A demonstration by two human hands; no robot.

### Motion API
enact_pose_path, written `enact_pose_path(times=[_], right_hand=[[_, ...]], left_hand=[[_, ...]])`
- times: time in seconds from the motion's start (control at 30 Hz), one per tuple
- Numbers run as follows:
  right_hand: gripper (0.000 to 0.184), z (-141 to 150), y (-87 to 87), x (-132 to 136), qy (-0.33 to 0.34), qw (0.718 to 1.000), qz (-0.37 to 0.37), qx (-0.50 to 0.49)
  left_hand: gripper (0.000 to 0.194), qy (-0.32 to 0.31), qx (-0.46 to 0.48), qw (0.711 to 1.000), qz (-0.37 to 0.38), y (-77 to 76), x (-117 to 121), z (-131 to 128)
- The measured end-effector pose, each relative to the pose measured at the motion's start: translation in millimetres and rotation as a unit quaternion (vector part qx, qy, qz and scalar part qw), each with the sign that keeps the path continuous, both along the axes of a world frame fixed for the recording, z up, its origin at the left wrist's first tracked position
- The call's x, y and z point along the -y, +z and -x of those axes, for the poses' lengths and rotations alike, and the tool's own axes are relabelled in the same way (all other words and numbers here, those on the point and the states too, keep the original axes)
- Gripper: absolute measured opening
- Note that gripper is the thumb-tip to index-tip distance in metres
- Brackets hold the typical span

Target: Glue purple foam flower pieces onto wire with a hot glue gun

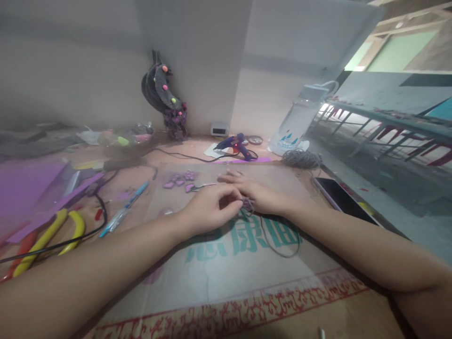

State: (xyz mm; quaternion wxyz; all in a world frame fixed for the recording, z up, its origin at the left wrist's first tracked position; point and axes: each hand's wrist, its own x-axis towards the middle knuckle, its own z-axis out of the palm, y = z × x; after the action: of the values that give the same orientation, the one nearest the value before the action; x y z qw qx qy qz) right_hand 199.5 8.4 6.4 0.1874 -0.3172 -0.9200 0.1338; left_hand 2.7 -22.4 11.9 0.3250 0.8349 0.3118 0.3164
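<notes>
1. Nearest, on the person's side of a small purple-grey piece, a grey cord loops over a printed sheet with green characters and a red border, laid on the worktop.
2. The piece is above the sheet, pinched between thumb and fingers of the left hand. The right hand lies just beside it, fingers outstretched; whether it grips cannot be told.
3. So small a piece probably wants a light, steady pinch, with the cord loop kept clear of the wrists.
4. Left of the piece are pens; right, a phone.
5. Beyond it: heart-shaped pieces leftward, a glue gun, a bottle rightward.
6. Farthest beyond it, a wall; far right, a second worktop.
</notes>
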Motion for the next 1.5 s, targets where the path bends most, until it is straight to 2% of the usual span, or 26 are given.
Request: enact_pose_path(times=[0.07,0.17,0.23,0.3,0.4,0.47,0.6,0.67,0.73,0.87,0.97,1.07,1.3,1.5], right_hand=[[0.032,2,2.9,3,-0.018,0.999,-0.027,0.026],[0.01,3,11.3,9,-0.1,0.991,-0.078,0.046],[0.005,3,14.1,11,-0.149,0.983,-0.09,0.059],[0.01,2,11.6,11,-0.16,0.983,-0.085,0.041],[0.031,2,2.5,9,-0.126,0.99,-0.067,0.002],[0.032,1,-0.4,9,-0.128,0.99,-0.067,0.001],[0.025,-3,9.9,11,-0.245,0.961,-0.091,-0.09],[0.025,-5,17.9,12,-0.304,0.939,-0.075,-0.143],[0.026,-4,23.4,15,-0.328,0.929,-0.058,-0.161],[0.03,1,29.0,24,-0.302,0.941,-0.084,-0.131],[0.032,5,37.3,34,-0.235,0.964,-0.126,-0.017],[0.029,5,45.9,40,-0.185,0.966,-0.157,0.086],[0.038,2,42.9,38,-0.17,0.954,-0.208,0.133],[0.033,1,40.1,34,-0.166,0.948,-0.233,0.143]], left_hand=[[0.015,0.011,-0.003,1.0,0.018,-1.1,-1,0],[0.019,0.024,0.012,0.997,0.068,-3.4,-4,1],[0.02,0.029,0.023,0.996,0.085,-5.1,-6,0],[0.02,0.041,0.025,0.994,0.094,-6.5,-9,0],[0.02,0.06,0.032,0.992,0.108,-8.1,-11,-1],[0.02,0.063,0.046,0.99,0.117,-8.5,-12,-1],[0.019,0.073,0.066,0.987,0.128,-6.1,-12,-1],[0.019,0.096,0.07,0.985,0.127,-3.9,-12,0],[0.019,0.123,0.079,0.982,0.122,-2.5,-13,0],[0.019,0.151,0.087,0.979,0.11,-3.0,-17,1],[0.02,0.153,0.079,0.98,0.102,-4.5,-19,1],[0.02,0.147,0.069,0.982,0.096,-5.2,-18,1],[0.019,0.128,0.053,0.988,0.065,-4.8,-16,2],[0.019,0.135,0.037,0.989,0.047,-2.8,-15,2]])
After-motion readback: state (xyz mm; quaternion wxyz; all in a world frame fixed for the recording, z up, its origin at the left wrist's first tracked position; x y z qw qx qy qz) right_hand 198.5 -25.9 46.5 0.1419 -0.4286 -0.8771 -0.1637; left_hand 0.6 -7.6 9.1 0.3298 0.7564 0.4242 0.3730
